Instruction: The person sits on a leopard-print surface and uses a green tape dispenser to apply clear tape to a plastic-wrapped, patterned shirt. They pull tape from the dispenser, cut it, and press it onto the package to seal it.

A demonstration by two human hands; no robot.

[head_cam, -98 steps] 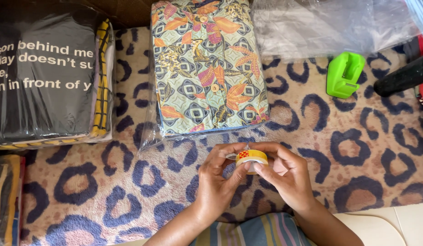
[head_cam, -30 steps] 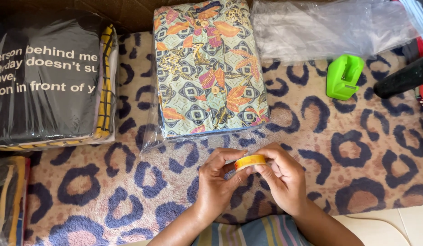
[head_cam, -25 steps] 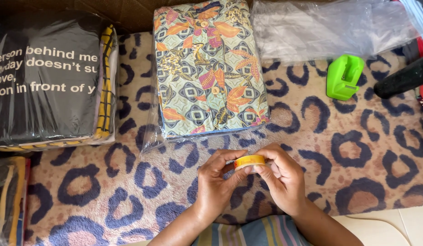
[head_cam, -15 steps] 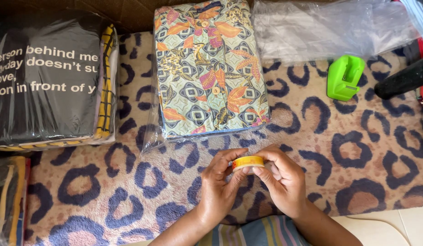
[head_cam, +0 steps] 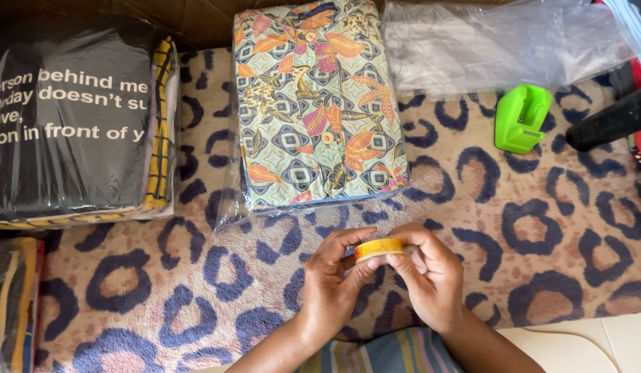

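A small yellow tape roll point(head_cam: 379, 248) is pinched between both hands just above the leopard-print blanket point(head_cam: 541, 228). My left hand point(head_cam: 333, 283) grips its left side with thumb and fingers. On the roll's right side my right hand point(head_cam: 431, 276) holds on, its thumb resting on the rim. A folded patterned shirt in a clear plastic bag point(head_cam: 317, 103) lies right beyond the hands.
A stack of bagged folded garments with a black printed shirt on top point(head_cam: 71, 124) sits at left. A green tape dispenser point(head_cam: 521, 117) stands at right, by empty clear plastic bags point(head_cam: 500, 45) and a black object point(head_cam: 614, 117). More bagged clothing point(head_cam: 13, 304) lies at lower left.
Both hands turned the tape roll from tilted to edge-on and shifted their fingers around it; hands stayed in place above the blanket.
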